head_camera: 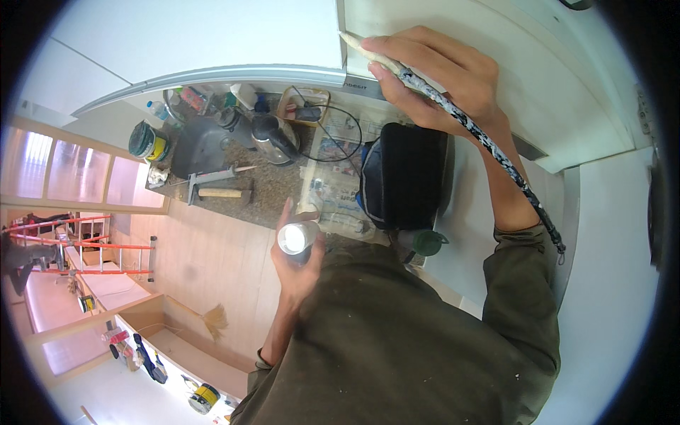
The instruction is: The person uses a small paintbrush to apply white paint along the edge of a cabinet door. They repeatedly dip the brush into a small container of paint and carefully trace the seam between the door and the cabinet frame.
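My right hand pinches a slender paintbrush near its pale front end. Its long black handle is spattered with white and ends in a small loop by my forearm. The brush's tip touches, or is very close to, the vertical edge of a white cabinet panel. A pale cream surface lies behind that hand. Lower down, in front of my chest, my left hand grips a small cup with white contents, probably paint. The cup's lower part is partly hidden by my fingers.
The granite counter holds a hammer, a caulking gun, an electric kettle and a sink. Newspaper, a black bag and a green-lidded bottle are nearer me. An orange ladder stands beyond.
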Tool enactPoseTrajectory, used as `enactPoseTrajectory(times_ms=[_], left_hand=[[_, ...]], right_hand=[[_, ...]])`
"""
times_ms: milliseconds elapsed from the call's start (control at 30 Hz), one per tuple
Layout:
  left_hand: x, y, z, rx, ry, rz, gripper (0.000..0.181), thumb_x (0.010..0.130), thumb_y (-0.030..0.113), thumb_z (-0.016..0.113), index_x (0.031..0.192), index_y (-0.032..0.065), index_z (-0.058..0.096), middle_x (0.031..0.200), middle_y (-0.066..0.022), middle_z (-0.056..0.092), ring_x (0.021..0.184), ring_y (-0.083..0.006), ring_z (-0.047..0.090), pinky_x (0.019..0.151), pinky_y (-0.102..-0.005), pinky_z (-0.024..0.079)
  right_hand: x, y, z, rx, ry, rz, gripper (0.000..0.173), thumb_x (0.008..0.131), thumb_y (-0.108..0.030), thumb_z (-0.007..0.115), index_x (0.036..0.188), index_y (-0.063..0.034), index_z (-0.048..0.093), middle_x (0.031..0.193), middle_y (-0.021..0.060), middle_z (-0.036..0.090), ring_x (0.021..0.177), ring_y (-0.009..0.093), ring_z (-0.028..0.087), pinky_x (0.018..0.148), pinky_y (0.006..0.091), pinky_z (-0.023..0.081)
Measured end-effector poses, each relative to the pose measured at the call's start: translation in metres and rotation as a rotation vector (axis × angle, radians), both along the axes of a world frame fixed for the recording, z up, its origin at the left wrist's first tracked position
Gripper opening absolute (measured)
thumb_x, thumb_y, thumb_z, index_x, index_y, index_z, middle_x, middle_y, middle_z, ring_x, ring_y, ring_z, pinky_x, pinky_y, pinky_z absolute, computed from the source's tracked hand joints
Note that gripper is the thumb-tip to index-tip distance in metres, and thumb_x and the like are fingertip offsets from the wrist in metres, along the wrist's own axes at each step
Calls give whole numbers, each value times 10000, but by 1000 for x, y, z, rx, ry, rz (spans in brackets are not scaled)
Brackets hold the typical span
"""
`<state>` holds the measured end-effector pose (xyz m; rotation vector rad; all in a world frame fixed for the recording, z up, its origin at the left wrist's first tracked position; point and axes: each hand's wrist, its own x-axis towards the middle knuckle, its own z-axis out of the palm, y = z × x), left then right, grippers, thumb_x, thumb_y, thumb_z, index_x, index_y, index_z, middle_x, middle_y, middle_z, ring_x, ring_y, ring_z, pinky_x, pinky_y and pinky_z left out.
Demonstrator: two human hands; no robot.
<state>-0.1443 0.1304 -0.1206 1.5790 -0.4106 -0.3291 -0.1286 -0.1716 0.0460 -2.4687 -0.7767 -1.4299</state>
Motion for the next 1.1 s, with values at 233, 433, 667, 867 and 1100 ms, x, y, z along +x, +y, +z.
enactPoseTrajectory(times_ms=[233, 433, 667, 867, 1100], left_hand=[[0, -1, -1, 6, -18, -3, 722, 858, -4, 645, 1488, -85, 303, 1130, -120, 671, 894, -111, 616, 809, -253, 507], [-1, 1, -1, 8, 16, -15, 720, 859, -15, 645, 1500, -40, 319, 1162, -134, 649, 950, -135, 614, 830, -271, 513], [0, 3, -3, 10, 7, -20, 724, 858, -24, 646, 1507, -17, 326, 1175, -138, 638, 977, -148, 614, 840, -281, 517], [0, 1, -2, 25, -6, 11, 718, 858, 11, 656, 1485, -82, 318, 1119, -126, 675, 917, -123, 619, 840, -266, 500], [2, 6, -7, 12, -1, -8, 727, 860, -17, 663, 1506, -18, 329, 1175, -140, 636, 989, -149, 615, 844, -284, 519]], right_hand=[[1, -1, -1, 0, -9, 28, 294, 729, 41, 759, 1018, 1, 730, 804, 127, 691, 664, 219, 661, 600, 265, 534], [-3, 1, -1, 1, 93, 16, 312, 703, 58, 753, 1009, 6, 727, 798, 134, 686, 651, 226, 657, 588, 275, 530], [-2, 2, -4, -8, 106, 6, 305, 697, 57, 748, 997, 9, 724, 790, 128, 680, 646, 223, 654, 584, 285, 532], [-2, -1, -6, -34, 163, 27, 302, 703, 48, 749, 1000, 7, 723, 793, 128, 681, 647, 226, 655, 582, 292, 533], [-6, 2, -2, -11, 143, 24, 303, 704, 40, 755, 1004, 9, 724, 785, 130, 683, 642, 231, 655, 576, 286, 529]])
